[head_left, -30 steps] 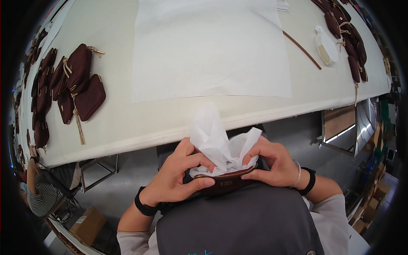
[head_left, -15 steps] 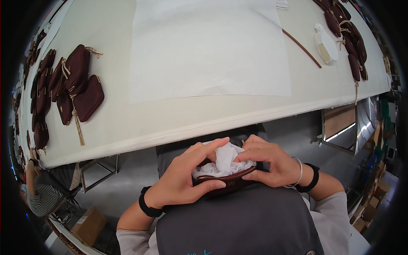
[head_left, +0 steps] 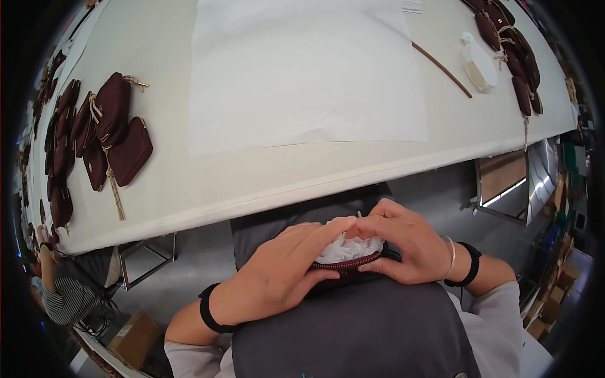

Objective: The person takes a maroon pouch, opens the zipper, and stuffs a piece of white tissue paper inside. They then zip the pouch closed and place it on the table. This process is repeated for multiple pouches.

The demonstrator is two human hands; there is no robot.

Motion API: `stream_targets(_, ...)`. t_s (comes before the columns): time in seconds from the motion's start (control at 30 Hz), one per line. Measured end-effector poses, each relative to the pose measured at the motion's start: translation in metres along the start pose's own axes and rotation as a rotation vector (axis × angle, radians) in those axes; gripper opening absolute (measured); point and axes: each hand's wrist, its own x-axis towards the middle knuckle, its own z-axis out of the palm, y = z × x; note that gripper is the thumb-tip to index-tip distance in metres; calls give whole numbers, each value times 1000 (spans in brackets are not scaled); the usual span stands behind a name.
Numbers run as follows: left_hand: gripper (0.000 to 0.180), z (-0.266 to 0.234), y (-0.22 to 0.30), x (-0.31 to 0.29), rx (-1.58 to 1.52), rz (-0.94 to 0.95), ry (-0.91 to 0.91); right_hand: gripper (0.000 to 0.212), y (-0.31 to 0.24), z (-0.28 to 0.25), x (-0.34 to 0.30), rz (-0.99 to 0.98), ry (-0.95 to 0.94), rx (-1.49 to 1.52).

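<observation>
Over my apron-covered lap I hold a small dark-red zip pouch (head_left: 343, 267), its mouth unzipped and the toothed edge curving toward me. Crumpled white tissue paper (head_left: 345, 250) fills the opening. My left hand (head_left: 291, 257) is closed around the pouch's left side, thumb along the near zipper edge and fingers over the far rim and the tissue. The pouch's right side is in my right hand (head_left: 409, 242), thumb against the near edge, fingertips bent down at the paper. Both hands hide the pouch's ends and far side.
A pale table (head_left: 170, 189) spans ahead, with large white sheets (head_left: 309, 75) on it. Dark-red pouches with tassels (head_left: 113, 113) lie in piles left and right. A brown rod (head_left: 442, 69) and a white-wrapped roll (head_left: 479, 66) sit at right. Another person (head_left: 69, 290) sits at far left.
The tissue that stuck up has gone lower into the pouch. My left hand has moved right and over the opening, and its fingers now cover more of the paper.
</observation>
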Motion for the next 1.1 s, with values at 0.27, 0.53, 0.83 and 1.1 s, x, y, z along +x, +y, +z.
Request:
stream_targets(0.27,70,2,22,25,309,260,-90,54,2,-6,-8,141,-46,262)
stream_targets(0.53,45,10,31,30,367,297,-59,41,17,-8,-13,266,-225,415)
stream_targets(0.83,48,5,36,22,397,262,-97,23,30,-16,20,173,-241,257)
stream_targets(1.1,53,5,40,12,369,188,-60,20,36,7,29,298,-168,289)
